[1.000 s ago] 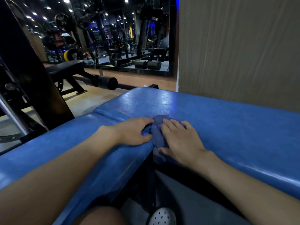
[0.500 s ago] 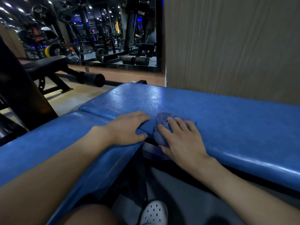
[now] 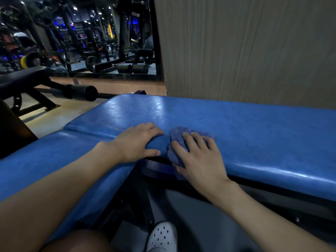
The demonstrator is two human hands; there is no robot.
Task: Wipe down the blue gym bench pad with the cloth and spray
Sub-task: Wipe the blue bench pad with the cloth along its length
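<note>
The blue gym bench pad runs across the view, with a second blue pad section angled at the lower left. A crumpled blue-purple cloth lies on the pad's near edge. My right hand presses flat on the cloth, fingers spread over it, thumb down over the pad's front edge. My left hand rests on the pad just left of the cloth, fingers curled over the edge, holding nothing. No spray bottle is in view.
A grey wood-grain wall panel stands right behind the bench. A black bench with a roller pad sits at the left on the floor. A mirror shows gym machines. My white perforated shoe is below the bench.
My right hand has slid the cloth to the right along the pad's near edge, away from my left hand. The camera view has shifted slightly right.
</note>
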